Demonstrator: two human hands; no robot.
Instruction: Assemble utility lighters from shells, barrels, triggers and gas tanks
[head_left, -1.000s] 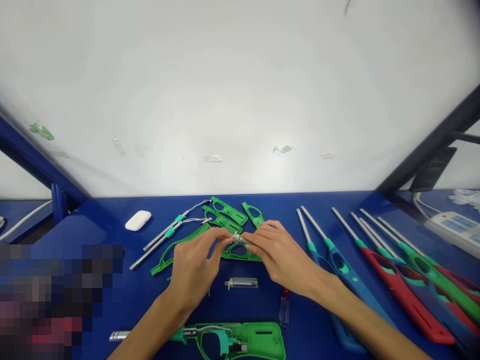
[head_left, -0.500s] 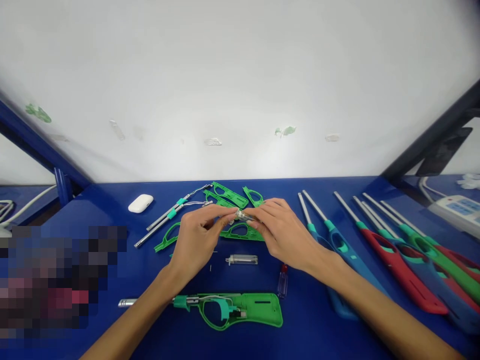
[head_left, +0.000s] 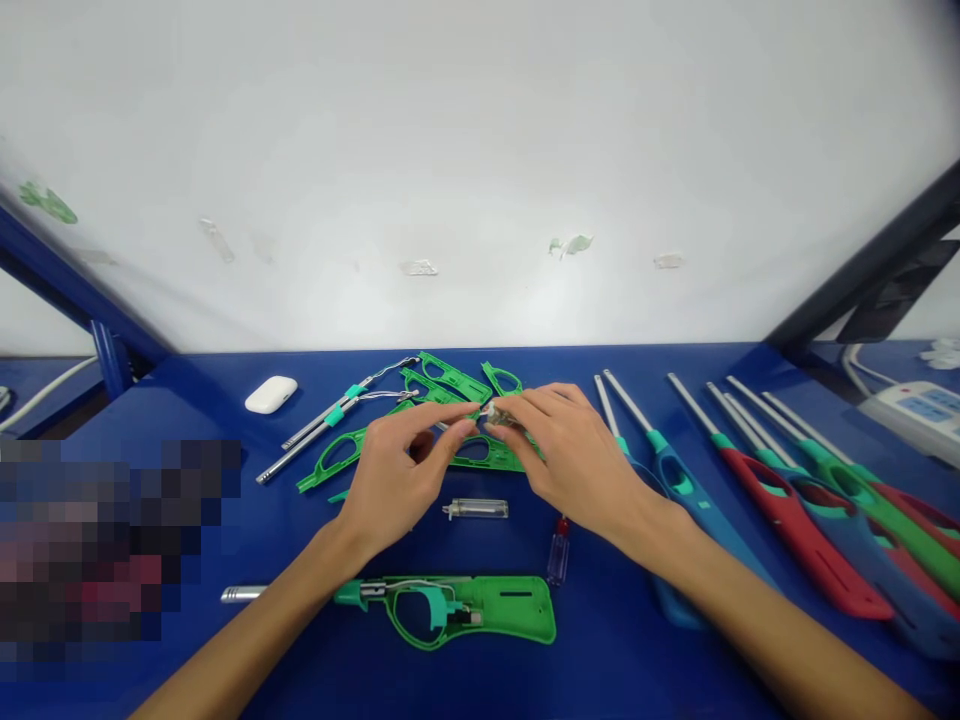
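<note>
My right hand (head_left: 562, 440) pinches a small clear tank with a metal end (head_left: 493, 411), mostly hidden by the fingers. The thumb and index finger of my left hand (head_left: 409, 460) are closed at its tip; whatever lies between them is too small to name. Below the hands a second clear tank (head_left: 480, 508) lies on the blue table (head_left: 615, 660). Nearer me is an open green lighter half (head_left: 517, 610) with a metal tube, wire and teal trigger. A small screwdriver (head_left: 558, 555) with a clear handle and red collar lies right of the second tank.
Green shell pieces (head_left: 454, 378) and two metal tubes with wires (head_left: 311, 435) lie behind my hands. A white case (head_left: 271, 394) is at the back left. Several blue, red (head_left: 802, 540) and green lighters lie at the right, near a power strip (head_left: 919, 410).
My fingertips have drawn slightly apart at the tank's end, and the tank has turned in my right hand. The whole view has shifted slightly.
</note>
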